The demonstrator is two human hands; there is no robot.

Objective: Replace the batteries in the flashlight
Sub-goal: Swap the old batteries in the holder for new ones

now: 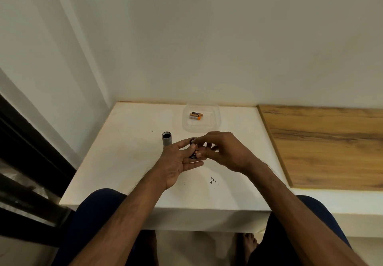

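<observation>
The grey flashlight body (166,139) stands upright on the white table (128,162), its open dark end facing up. My left hand (178,162) is just right of it and holds a small black battery holder (193,154) between thumb and fingers. My right hand (226,151) meets the left one, its fingertips pinching at the holder's top; what they grip is too small to tell. Two orange-and-black batteries (195,115) lie side by side in a clear plastic tray (215,120) behind my hands.
Small dark specks (212,180) lie on the table in front of my right wrist. A wooden board (331,145) adjoins the table on the right. Walls close the back and left. My knees sit under the near table edge.
</observation>
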